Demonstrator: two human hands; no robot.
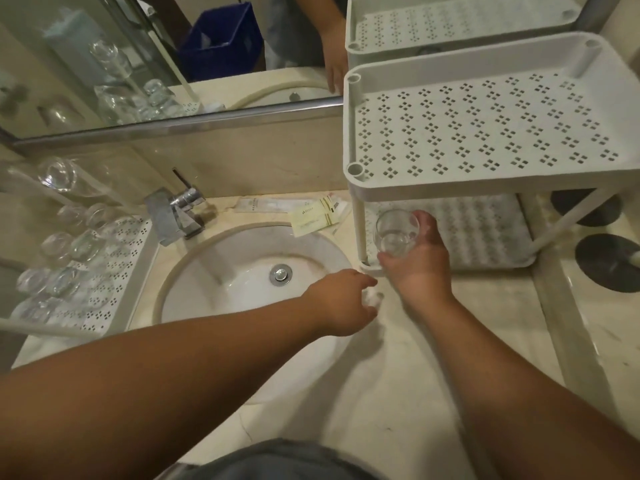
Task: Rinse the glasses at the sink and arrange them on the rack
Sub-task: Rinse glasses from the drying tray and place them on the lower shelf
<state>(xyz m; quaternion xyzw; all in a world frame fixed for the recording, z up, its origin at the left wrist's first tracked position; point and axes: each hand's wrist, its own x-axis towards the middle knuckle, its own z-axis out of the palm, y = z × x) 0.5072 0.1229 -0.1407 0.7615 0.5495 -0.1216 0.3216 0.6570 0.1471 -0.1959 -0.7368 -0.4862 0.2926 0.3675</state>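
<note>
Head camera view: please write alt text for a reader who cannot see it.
A person's right hand holds a clear glass at the lower shelf of a white two-tier rack beside a round sink. The left hand grips something small and clear over the counter. More glasses stand on a tray left of the sink.

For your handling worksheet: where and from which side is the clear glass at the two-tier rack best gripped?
Grip the glass round its side wall, coming from the near, sink-facing side, as the right hand does. Its rim is open, so fingers stay off it, and the rack's post and upper shelf likely block other approaches.
</note>
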